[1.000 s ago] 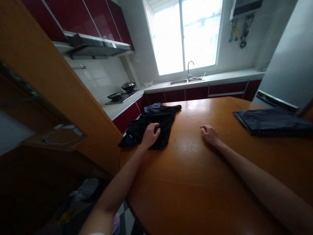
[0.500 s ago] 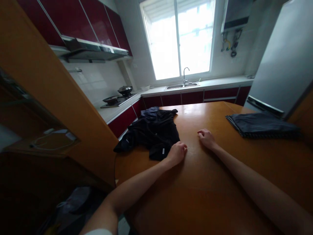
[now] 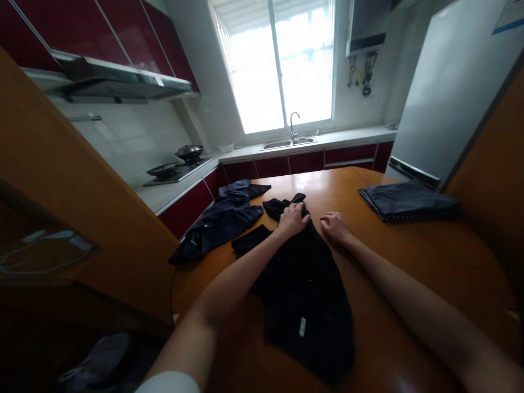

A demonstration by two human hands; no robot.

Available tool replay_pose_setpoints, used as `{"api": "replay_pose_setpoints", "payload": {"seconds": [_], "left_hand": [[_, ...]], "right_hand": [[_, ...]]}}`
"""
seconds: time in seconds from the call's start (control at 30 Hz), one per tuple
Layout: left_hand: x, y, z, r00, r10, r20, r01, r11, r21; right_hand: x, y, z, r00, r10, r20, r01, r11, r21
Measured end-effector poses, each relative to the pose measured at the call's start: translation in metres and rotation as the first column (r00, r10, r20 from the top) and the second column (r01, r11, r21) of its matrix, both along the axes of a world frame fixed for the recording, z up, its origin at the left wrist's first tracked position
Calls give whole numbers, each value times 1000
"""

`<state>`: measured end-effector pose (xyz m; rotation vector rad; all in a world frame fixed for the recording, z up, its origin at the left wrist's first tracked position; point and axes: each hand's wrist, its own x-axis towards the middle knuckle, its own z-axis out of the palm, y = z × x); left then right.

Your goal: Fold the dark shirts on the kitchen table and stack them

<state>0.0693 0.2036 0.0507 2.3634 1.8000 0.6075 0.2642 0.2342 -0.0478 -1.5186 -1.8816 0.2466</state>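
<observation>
A black garment [image 3: 311, 278] with a small white label lies spread in front of me, its near end close to the table's front. Sleeve-like flaps stick out at its far and left sides. On its far part rests my left hand [image 3: 293, 219], thumb apart from the fingers; the cloth partly hides the fingertips. Just right of the garment, my right hand [image 3: 334, 226] lies on the table with its fingers loosely curled and nothing visible in them. A dark navy garment [image 3: 223, 215] lies crumpled at the far left of the table.
A folded dark grey cloth [image 3: 409, 201] lies at the right of the wooden table [image 3: 393, 262]. A wooden cabinet panel [image 3: 102, 180] stands close on the left. Beyond are a stove with pans [image 3: 189, 153], a sink [image 3: 278, 144] and a fridge [image 3: 438, 93].
My left hand has drawn the black garment off the navy one toward me and rightward, then moved to its far part. My right hand has stayed resting on the table. The view has turned rightward.
</observation>
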Motion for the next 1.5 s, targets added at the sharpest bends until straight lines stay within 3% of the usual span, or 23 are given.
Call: {"api": "replay_pose_setpoints", "payload": {"seconds": [0.1, 0.17, 0.23, 0.37, 0.47, 0.57, 0.63, 0.73, 0.8, 0.9, 0.97, 1.07, 1.13, 1.23, 1.3, 1.37, 1.43, 1.5], "left_hand": [[-2, 45, -26, 977, 208, 55, -198, 968, -155], [4, 60, -44, 942, 237, 238, -197, 964, -178], [14, 68, -57, 891, 188, 413, -144, 980, -137], [29, 84, -69, 813, 114, 571, -61, 992, -111], [27, 96, -73, 734, 139, 665, -67, 989, -132], [17, 101, -77, 666, 203, 718, -119, 979, -167], [8, 102, -76, 639, 228, 734, -159, 974, -164], [-5, 102, -72, 580, 249, 776, -205, 966, -157], [-9, 103, -70, 517, 277, 810, -210, 958, -194], [-6, 104, -70, 440, 296, 848, -131, 955, -266], [1, 104, -73, 391, 290, 874, -33, 953, -301], [13, 100, -74, 301, 286, 910, 105, 938, -330], [18, 94, -72, 226, 280, 933, 189, 927, -324], [19, 83, -64, 108, 280, 954, 350, 887, -301], [17, 75, -58, 43, 325, 945, 477, 824, -305], [15, 68, -52, 7, 382, 924, 579, 752, -315], [13, 63, -47, -29, 442, 896, 660, 682, -315], [11, 59, -43, -62, 488, 871, 711, 634, -305]], "right_hand": [[-9, -8, 4, 983, 104, 151, -101, 995, -25], [-10, -8, 5, 968, 174, 183, -167, 985, -53], [-9, -5, 3, 966, 209, 150, -202, 978, -59], [-5, 6, -2, 963, 254, -92, -254, 967, 15], [-5, 15, -3, 876, 331, -351, -326, 942, 74], [-6, 20, -3, 816, 209, -538, -216, 975, 52], [-6, 21, -3, 863, 59, -502, -69, 998, -1], [-8, 18, -5, 972, -39, -233, 30, 999, -46], [-13, 15, -6, 995, 0, -99, -6, 998, -58], [-25, 11, -7, 976, 154, -153, -161, 986, -32], [-33, 11, -5, 924, 228, -305, -229, 973, 34], [-34, 10, 1, 785, 165, -597, -131, 986, 101], [-28, 10, 6, 604, 52, -795, -18, 999, 51], [-19, 7, 14, 307, -172, -936, 37, 985, -169], [-17, 2, 19, 245, -246, -938, -39, 964, -263], [-21, -4, 25, 235, -231, -944, -221, 933, -284], [-25, -9, 32, 180, -199, -963, -484, 834, -263], [-27, -12, 39, 89, -199, -976, -642, 738, -209]]}}
